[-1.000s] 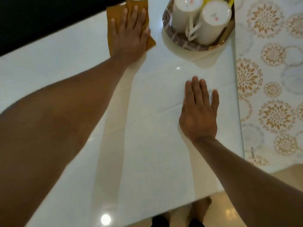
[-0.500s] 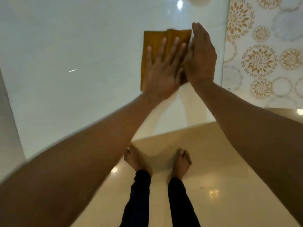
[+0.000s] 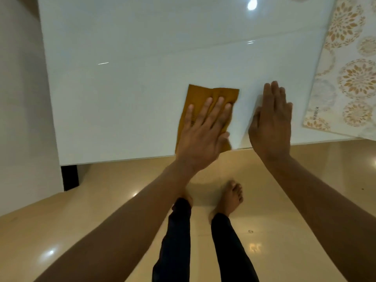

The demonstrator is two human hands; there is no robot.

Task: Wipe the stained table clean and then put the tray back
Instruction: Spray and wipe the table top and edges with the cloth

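Note:
A folded mustard-yellow cloth (image 3: 211, 96) lies on the glossy white table (image 3: 126, 92), right at its near edge. My left hand (image 3: 201, 131) presses flat on the cloth with straight, spread fingers and covers its lower half. To the right of the cloth, my right hand (image 3: 270, 123) is held at the table's near edge with its fingers straight and together; it holds nothing. The tray is out of view.
A floral-patterned mat (image 3: 350, 74) covers the table's right end. The table's near edge runs just under both hands. Below it lie a shiny beige floor (image 3: 284, 220) and my bare feet (image 3: 232, 198). A dark table leg (image 3: 70, 177) stands at the lower left.
My left hand has dragged the cloth from the far side near the tray back to the near edge. My right hand has come apart from the cloth. The view has tilted down.

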